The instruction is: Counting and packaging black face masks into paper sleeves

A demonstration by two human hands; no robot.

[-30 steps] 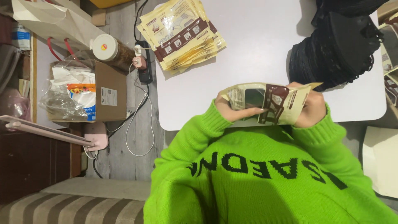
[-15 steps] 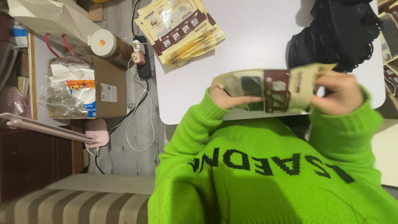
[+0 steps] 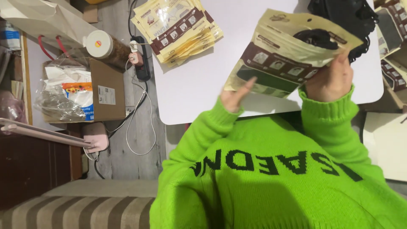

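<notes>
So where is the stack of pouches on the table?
In the head view, the stack of pouches lies at the white table's upper-left corner, beside the black power strip.

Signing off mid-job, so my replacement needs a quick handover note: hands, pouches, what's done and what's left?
Right hand: shut on the right edge of the beige and brown pouch, holding it tilted above the white table.
Left hand: at the pouch's lower left corner, one finger stretched along it; grip unclear.
Stack of like pouches: fanned out at the table's far left.
More pouches: at the right edge, beside a black bundle.
Done: one pouch is up in hand.
Left: it is not laid on either pile.
</notes>
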